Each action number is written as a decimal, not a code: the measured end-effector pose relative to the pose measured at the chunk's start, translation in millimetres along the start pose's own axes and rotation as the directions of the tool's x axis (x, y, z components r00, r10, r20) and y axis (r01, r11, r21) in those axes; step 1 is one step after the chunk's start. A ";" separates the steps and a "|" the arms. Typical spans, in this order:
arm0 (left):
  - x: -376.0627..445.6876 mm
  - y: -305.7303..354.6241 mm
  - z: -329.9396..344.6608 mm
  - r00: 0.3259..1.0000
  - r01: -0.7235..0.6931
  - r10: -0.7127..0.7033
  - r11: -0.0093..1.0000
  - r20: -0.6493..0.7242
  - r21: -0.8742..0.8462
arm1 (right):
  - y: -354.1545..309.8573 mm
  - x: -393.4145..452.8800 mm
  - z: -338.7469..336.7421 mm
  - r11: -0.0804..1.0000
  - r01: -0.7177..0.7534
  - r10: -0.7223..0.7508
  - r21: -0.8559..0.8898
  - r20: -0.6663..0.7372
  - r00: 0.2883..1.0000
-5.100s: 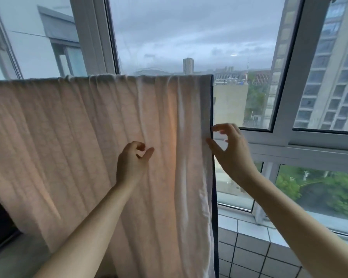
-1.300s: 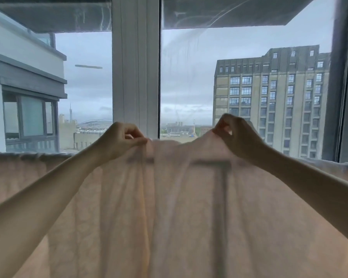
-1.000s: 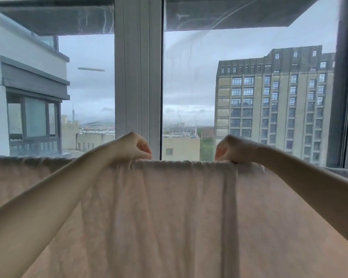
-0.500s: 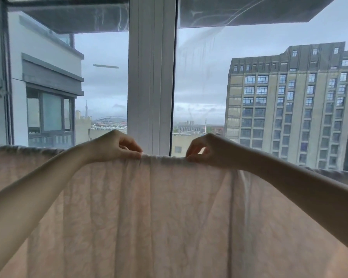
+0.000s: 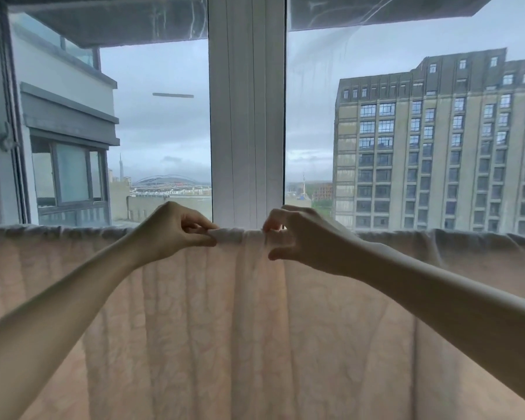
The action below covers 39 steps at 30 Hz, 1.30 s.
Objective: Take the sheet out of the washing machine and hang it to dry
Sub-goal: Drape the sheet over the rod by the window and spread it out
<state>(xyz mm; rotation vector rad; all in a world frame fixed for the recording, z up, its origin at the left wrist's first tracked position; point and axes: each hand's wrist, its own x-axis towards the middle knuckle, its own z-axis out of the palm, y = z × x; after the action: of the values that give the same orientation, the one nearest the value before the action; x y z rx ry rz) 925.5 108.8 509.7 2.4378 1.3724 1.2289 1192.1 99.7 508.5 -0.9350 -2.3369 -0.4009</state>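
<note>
Since half a second ago, the left hand [image 5: 176,230] and right hand [image 5: 297,237] have closed inward, each grip pinching the sheet [image 5: 255,328] at its draped top fold, 12 o'clock; hanging near complete.

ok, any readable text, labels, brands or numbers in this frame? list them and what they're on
None readable.
The sheet, pinched at its top edge by the left hand and right hand, shows only a faint woven pattern, no label.
The window frame and the apartment block outside carry no visible signs.
</note>
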 end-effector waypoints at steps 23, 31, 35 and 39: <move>73.5 -37.1 -2.1 0.998 -0.038 0.030 0.987 0.058 0.156 | 28.8 66.9 0.6 0.912 -0.398 0.402 -0.097 0.020 0.916; 33.0 -41.6 -31.7 0.981 -0.053 0.047 0.998 0.189 0.025 | 12.4 56.8 6.0 0.943 -0.315 0.287 0.103 0.218 0.933; 16.9 -47.7 -45.7 0.977 -0.014 0.011 1.000 0.214 0.014 | -9.9 59.8 12.2 0.973 -0.218 0.205 0.078 0.151 0.967; 6.7 -55.6 -58.5 0.981 0.004 -0.013 0.999 0.192 0.044 | -33.6 65.7 20.8 0.994 -0.113 0.112 0.008 0.112 0.987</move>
<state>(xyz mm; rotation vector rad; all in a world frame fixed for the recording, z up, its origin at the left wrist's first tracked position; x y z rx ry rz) 849.8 129.8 529.2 2.4996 1.3670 0.9410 1121.7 120.3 530.8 -1.1024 -2.3691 -0.2926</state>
